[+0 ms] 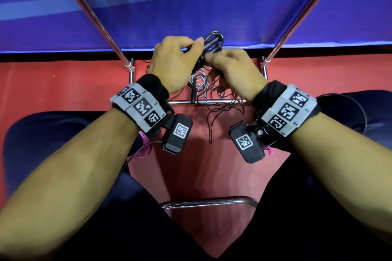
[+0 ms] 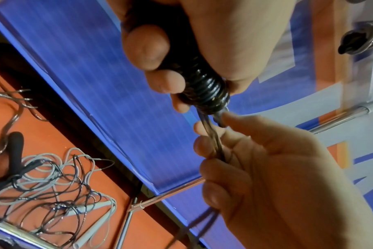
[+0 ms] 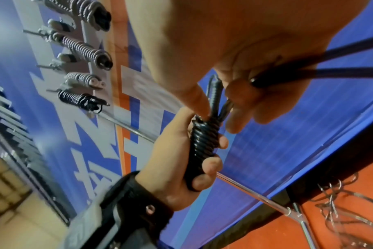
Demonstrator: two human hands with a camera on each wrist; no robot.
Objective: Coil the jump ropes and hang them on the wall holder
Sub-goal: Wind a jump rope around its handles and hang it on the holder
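Two hands were close together before the blue banner (image 1: 191, 6) — the left hand (image 1: 174, 63) wrapped round the tight coil of a black jump rope (image 3: 202, 143), the right hand (image 1: 233, 70) pinching its loose strands. Below the banner lay tangled ropes (image 2: 53, 182); on it, coiled ropes (image 3: 83, 48) hung from the wall holder (image 3: 89, 69).

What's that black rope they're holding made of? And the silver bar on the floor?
The black rope looks like glossy plastic-coated cord, perhaps over wire: its wound turns are smooth and carry bright highlights. The silver bar looks like polished or chromed metal tube: it is thin and straight, with a mirror-like streak along its length.
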